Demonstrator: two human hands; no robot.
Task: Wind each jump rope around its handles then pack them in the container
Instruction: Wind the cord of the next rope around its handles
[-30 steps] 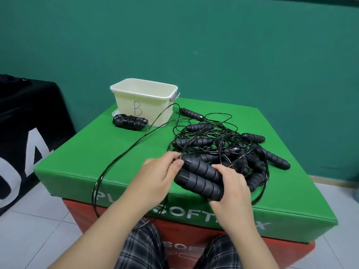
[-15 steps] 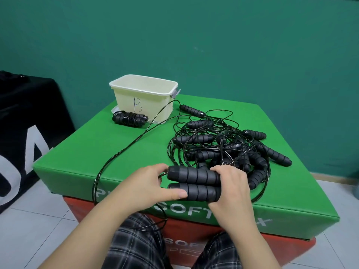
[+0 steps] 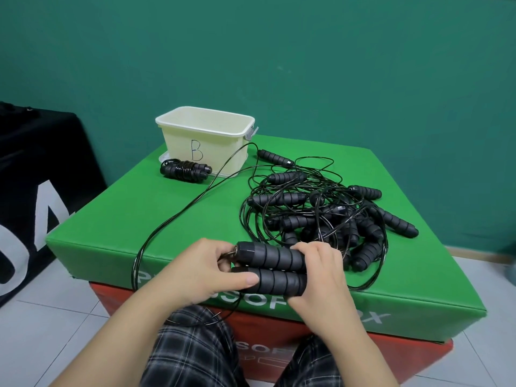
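Note:
Two black ribbed jump-rope handles point(image 3: 275, 268) lie side by side, level, at the near edge of the green box. My right hand point(image 3: 324, 275) grips their right ends. My left hand point(image 3: 203, 270) holds their left ends, thumb across the lower handle, fingers at the metal ring. Their thin black cord point(image 3: 178, 213) runs in a long loop toward the container and hangs over the front edge. A cream container point(image 3: 206, 141) marked "B" stands at the back left. A wound jump rope point(image 3: 185, 169) lies in front of it. A tangled pile of ropes and handles point(image 3: 326, 213) fills the right side.
The green foam box point(image 3: 111, 219) sits on a red one point(image 3: 307, 344). A black bag or banner point(image 3: 33, 177) stands at the left. Behind is a teal wall; the floor is white tile. My legs in checked trousers show below.
The paired handles swung from a slant to level and came nearer the front edge. My left hand slid from their tops to their left ends.

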